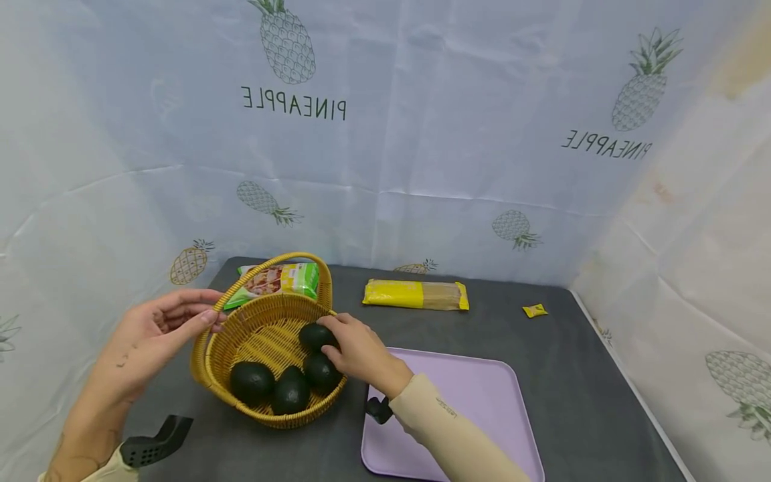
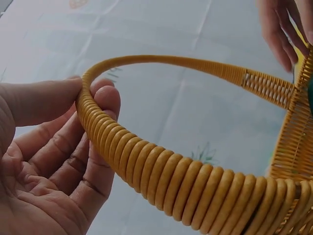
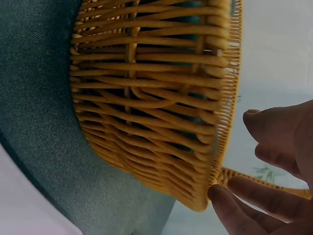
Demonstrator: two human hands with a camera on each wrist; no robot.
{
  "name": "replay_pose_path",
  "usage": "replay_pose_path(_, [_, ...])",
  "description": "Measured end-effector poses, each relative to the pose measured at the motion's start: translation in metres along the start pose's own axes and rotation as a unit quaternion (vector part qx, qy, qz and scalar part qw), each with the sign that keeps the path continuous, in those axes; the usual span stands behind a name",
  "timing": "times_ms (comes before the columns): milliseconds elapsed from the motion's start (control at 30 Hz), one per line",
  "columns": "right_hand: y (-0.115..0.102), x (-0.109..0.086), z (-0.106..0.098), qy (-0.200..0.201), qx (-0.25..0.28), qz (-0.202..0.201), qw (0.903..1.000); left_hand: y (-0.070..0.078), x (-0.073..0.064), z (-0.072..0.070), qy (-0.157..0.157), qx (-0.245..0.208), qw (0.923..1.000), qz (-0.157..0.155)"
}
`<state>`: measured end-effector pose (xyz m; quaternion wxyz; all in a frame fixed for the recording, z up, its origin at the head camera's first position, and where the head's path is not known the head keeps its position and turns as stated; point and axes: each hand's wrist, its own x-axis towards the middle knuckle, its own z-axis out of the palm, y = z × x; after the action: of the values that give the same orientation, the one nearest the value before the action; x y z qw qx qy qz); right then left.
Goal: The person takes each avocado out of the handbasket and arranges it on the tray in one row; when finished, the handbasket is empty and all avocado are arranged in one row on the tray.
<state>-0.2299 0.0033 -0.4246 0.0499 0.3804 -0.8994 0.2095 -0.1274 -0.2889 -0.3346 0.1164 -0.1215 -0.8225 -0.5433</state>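
A yellow woven basket [image 1: 211, 375] stands on the left part of the dark table with several dark green avocados [image 1: 291, 390] inside. My left hand [image 1: 159, 335] pinches the basket's arched handle [image 2: 146, 169] between thumb and fingers, at its left side. Over the right rim reaches my right hand [image 1: 358, 345], its fingertips right at the uppermost avocado [image 1: 314, 336]. The right wrist view shows this hand's thumb and fingers [image 3: 244, 208] spread apart beside the rim, nothing visible between them.
A lilac tray [image 1: 458, 402] lies right of the basket, partly under the right forearm. Behind the basket is a green food bag [image 1: 307, 278]. A yellow noodle pack [image 1: 415, 294] and a small yellow packet [image 1: 534, 310] lie farther back. Pineapple-print cloth [image 1: 421, 134] surrounds the table.
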Motion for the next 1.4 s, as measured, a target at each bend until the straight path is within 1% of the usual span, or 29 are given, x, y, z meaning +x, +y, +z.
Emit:
replay_pose_path(233, [-0.001, 0.009, 0.009, -0.008, -0.026, -0.008, 0.9996, -0.003, 0.000, -0.002, -0.007, 0.002, 1.0000, -0.003])
replay_pose_path(333, [0.000, 0.013, 0.012, -0.005, -0.032, -0.012, 0.9994, -0.004, 0.000, -0.003, -0.007, 0.011, 0.9999, -0.002])
replay_pose_path(433, [-0.001, 0.016, 0.014, -0.009, -0.032, -0.008, 0.9994, -0.004, 0.001, -0.003, -0.006, 0.018, 0.9998, 0.000])
replay_pose_path(633, [-0.004, 0.025, 0.017, -0.042, -0.040, 0.014, 0.9982, -0.006, 0.000, -0.006, -0.015, 0.005, 0.9999, 0.002])
replay_pose_path(800, [-0.008, 0.029, 0.020, -0.060, -0.076, 0.019, 0.9951, -0.007, 0.001, -0.007, -0.018, 0.013, 0.9998, -0.002])
replay_pose_path(1000, [-0.009, 0.033, 0.026, -0.062, -0.114, 0.022, 0.9913, -0.006, 0.001, -0.005, -0.014, 0.034, 0.9993, -0.006])
replay_pose_path(1267, [-0.008, 0.040, 0.031, -0.063, -0.124, 0.017, 0.9902, -0.004, 0.000, -0.003, -0.015, 0.039, 0.9991, -0.001])
replay_pose_path(1400, [-0.008, 0.044, 0.032, -0.062, -0.116, 0.017, 0.9912, -0.005, 0.000, -0.004, -0.016, 0.032, 0.9994, 0.003])
